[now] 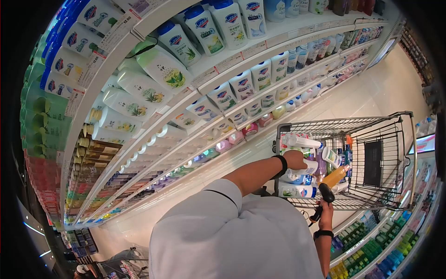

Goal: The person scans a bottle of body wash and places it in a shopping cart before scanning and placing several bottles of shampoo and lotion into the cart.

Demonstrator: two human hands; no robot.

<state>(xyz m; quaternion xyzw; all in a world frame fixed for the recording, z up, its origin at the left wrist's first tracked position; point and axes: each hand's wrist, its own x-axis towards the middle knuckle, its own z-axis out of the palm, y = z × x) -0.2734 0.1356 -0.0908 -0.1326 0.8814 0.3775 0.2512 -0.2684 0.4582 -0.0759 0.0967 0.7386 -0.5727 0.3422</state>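
Note:
My left hand (295,159) reaches into the shopping cart (403,160). Its fingers close around the near end of a white bottle (310,166), though they are partly hidden. Beside the cart, my right hand (326,214) grips a black handheld barcode scanner (327,193) by its handle, the head pointing up over the cart's edge. Several toiletry bottles lie around my left hand: a white bottle with a blue cap (297,191), an amber bottle (335,176) and a white bottle with a red and green label (302,142).
A tall shelf (223,63) of white, blue-capped body wash bottles (204,28) curves along the left. Green bottles (388,232) fill another shelf at lower right. Pale floor tiles (186,211) run between. At lower left stands another cart-like object (123,265), partly cut off.

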